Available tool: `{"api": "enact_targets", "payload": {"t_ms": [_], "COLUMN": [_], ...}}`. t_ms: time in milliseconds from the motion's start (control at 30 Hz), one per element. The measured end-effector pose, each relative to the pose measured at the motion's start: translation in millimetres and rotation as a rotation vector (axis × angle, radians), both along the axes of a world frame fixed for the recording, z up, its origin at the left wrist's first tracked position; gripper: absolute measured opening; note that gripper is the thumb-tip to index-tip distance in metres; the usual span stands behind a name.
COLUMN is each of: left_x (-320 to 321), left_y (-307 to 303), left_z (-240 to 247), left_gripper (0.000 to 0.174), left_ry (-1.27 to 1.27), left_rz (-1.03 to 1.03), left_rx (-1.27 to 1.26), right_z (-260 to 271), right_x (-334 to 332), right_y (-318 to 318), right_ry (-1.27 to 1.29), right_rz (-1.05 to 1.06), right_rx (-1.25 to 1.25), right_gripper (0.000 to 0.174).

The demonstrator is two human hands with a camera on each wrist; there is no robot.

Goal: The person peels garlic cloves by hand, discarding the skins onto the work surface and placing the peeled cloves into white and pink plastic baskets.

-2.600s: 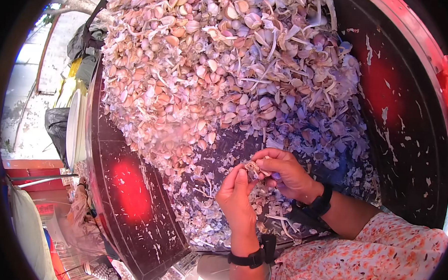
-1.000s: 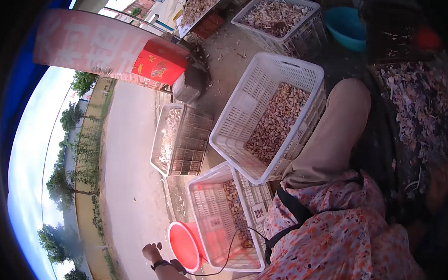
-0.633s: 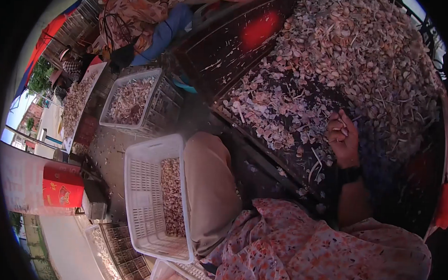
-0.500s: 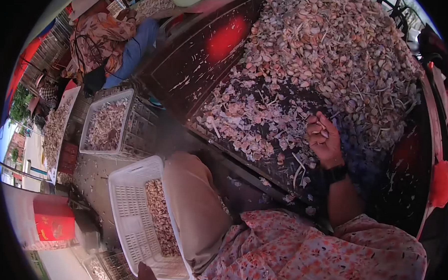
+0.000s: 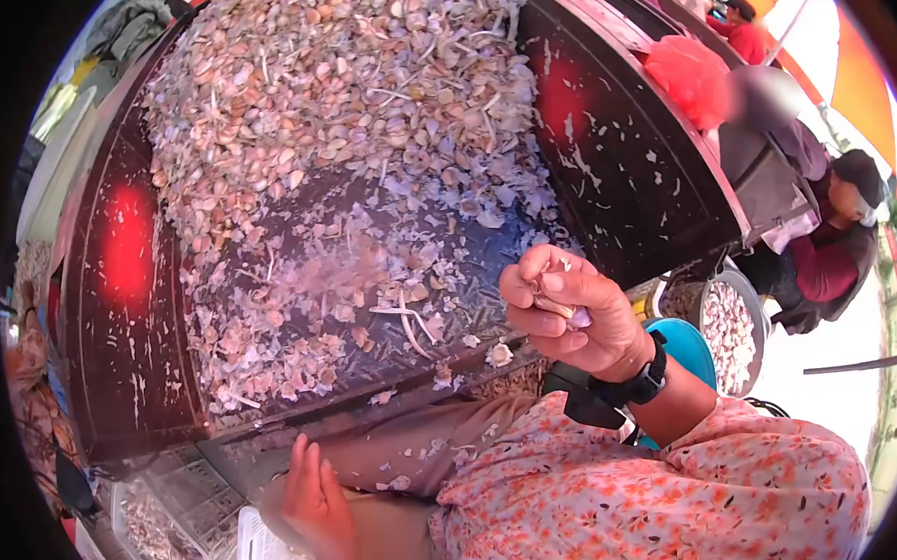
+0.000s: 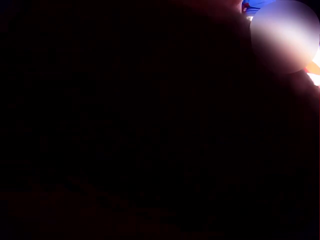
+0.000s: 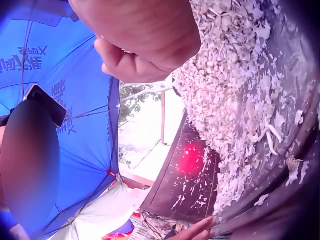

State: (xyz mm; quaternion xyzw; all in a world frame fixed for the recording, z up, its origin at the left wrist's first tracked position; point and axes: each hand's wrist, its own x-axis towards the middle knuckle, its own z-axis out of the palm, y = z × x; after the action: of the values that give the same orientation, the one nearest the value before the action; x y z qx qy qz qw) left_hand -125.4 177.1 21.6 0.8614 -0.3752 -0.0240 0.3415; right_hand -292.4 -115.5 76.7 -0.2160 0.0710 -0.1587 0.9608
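A big heap of garlic cloves (image 5: pixel 327 85) and loose skins (image 5: pixel 297 303) covers a dark, worn table (image 5: pixel 114 366). My right hand (image 5: pixel 559 307) hovers over the table's near right corner, its fingers curled round a few garlic cloves (image 5: pixel 557 307). In the right wrist view the back of that hand (image 7: pixel 140 35) fills the top, above the same heap (image 7: pixel 225 75). My left hand (image 5: pixel 309 489) is low by my knee, below the table edge, with straight fingers and nothing in it; its fingertips (image 7: pixel 196 231) also show there. The left wrist view is dark.
A white crate (image 5: pixel 257 550) sits under my left hand. At the right are a blue basin (image 5: pixel 688 351), a bowl of cloves (image 5: pixel 732 327), a red bag (image 5: pixel 690 75) and a seated person (image 5: pixel 835 247). A blue umbrella (image 7: pixel 65 100) is overhead.
The head view swung left to the crates and back to the table. My left hand left the clove it peeled with the right and dropped by my knee. My right hand lifted off the skins.
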Motion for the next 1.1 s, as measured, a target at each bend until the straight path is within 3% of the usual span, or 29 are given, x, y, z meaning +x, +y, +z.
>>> {"api": "enact_targets", "payload": {"t_ms": [100,267,300,367,400,433,467,533,567,700,800,967,1100], "left_x": [8.8,4.5,1.7,-3.5,-1.9,4.2,8.8,9.1,9.5,18.4,18.2,30.4,56.7], "left_y": [6.9,33.7,31.8,30.5,33.7,39.8,49.2,51.3,44.9,10.3,-49.0,-157.8,-179.3], "left_z": [-29.2,-38.1,-31.5,-19.1,-27.6,-43.1,-53.1,-48.0,-40.6,18.6,43.6,-6.9,-34.8], "left_gripper": [0.023,0.027,0.027,0.021,0.021,0.024,0.028,0.027,0.026,0.023,0.02,0.036,0.044], "left_ry": [0.141,0.411,0.416,0.055,0.056,0.258,0.448,0.451,0.481,0.296,0.032,-0.34,-0.383], "left_rz": [-0.182,-0.08,-0.097,-0.193,-0.192,-0.151,-0.091,-0.08,-0.089,-0.08,-0.297,-0.489,-0.413], "left_rx": [-0.005,-0.053,-0.061,-0.017,-0.013,-0.105,-0.198,-0.167,-0.17,0.011,0.072,0.231,0.348], "right_z": [17.2,49.2,47.6,38.2,23.2,2.9,-32.5,-80.4,-94.9,-57.9,-18.4,-36.9,-50.1], "right_x": [-68.5,-165.9,-186.5,-220.0,-237.6,-254.4,-275.2,-302.9,-300.9,-231.2,-150.3,-34.8,29.7], "right_y": [16.8,38.6,35.8,30.6,28.1,22.1,14.7,28.3,27.9,28.0,24.5,10.2,0.8], "right_ry": [0.099,0.219,0.234,0.371,0.469,0.56,0.855,1.287,1.427,1.181,0.847,0.567,0.5], "right_rz": [-0.184,-0.598,-0.659,-0.851,-0.921,-0.976,-0.882,-0.696,-0.62,-0.572,-0.307,-0.134,-0.103], "right_rx": [-0.117,-0.225,-0.237,-0.251,-0.312,-0.371,-0.483,-0.608,-0.652,-0.76,-0.918,-1.051,-1.214], "right_gripper": [0.011,0.009,0.01,0.01,0.011,0.013,0.017,0.023,0.026,0.022,0.021,0.016,0.015]}}
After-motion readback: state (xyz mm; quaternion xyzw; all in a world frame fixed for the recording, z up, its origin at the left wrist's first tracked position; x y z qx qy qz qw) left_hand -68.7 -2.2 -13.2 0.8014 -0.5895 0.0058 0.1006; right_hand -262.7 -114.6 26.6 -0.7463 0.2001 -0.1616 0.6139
